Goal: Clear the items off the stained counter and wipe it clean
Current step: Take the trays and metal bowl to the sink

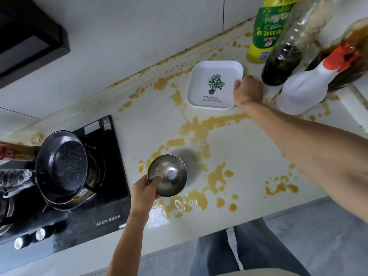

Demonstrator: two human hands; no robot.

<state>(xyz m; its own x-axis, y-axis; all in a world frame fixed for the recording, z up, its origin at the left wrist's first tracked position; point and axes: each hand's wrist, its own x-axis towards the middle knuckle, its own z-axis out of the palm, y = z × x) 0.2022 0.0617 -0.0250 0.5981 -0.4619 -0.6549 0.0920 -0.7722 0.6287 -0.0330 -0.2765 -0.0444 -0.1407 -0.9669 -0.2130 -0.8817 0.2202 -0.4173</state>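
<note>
Black and speckled, a frying pan (61, 168) sits on the gas hob (111, 176) at the left end of the bench (249, 156). Just beside the hob, the left hand (144, 191) pinches the near rim of a steel bowl (168, 175), thumb inside, holding it tilted above the yellow-brown spill (199, 132). Further back, the right hand (248, 92) grips the right edge of a white square plate (213, 84) printed with a potted plant. At the far right stand a green-labelled bottle (266, 30), a dark sauce bottle (286, 56) and a white spray bottle (306, 86).
</note>
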